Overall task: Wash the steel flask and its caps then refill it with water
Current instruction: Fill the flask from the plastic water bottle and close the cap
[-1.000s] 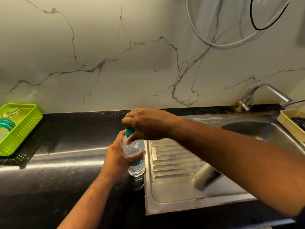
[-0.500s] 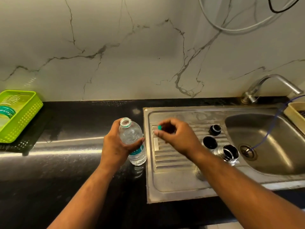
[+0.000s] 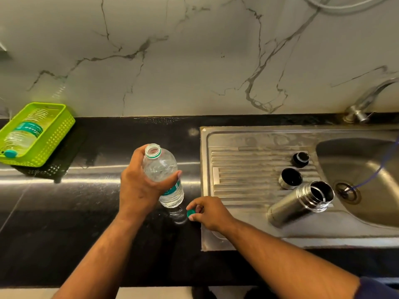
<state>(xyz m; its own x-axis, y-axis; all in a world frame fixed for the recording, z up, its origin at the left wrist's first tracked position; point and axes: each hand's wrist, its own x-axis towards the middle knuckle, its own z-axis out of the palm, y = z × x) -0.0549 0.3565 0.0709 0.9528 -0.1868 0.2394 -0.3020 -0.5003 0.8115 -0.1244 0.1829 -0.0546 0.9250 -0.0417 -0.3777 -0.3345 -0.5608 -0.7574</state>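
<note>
Black counter (image 3: 86, 212) carries a green basket (image 3: 54, 143) at its left end. Its inset steel drainboard (image 3: 248, 169) carries an open flask (image 3: 298, 201), a steel cap (image 3: 290, 178) and a black cap (image 3: 300, 159).

From my feed I count two clear plastic bottles: the open bottle (image 3: 160, 169) and the basket bottle (image 3: 23, 134). There are two small green lids, the loose green cap (image 3: 190, 212) and the fitted green cap (image 3: 10, 153). I see one steel flask (image 3: 300, 202) and two flask caps, the steel cup cap (image 3: 290, 178) and the black stopper (image 3: 300, 159). One green basket (image 3: 54, 137), one sink (image 3: 248, 143), one tap (image 3: 367, 98) and one blue tube (image 3: 375, 171). Two hands show: left hand (image 3: 138, 188) and right hand (image 3: 208, 212).
</note>
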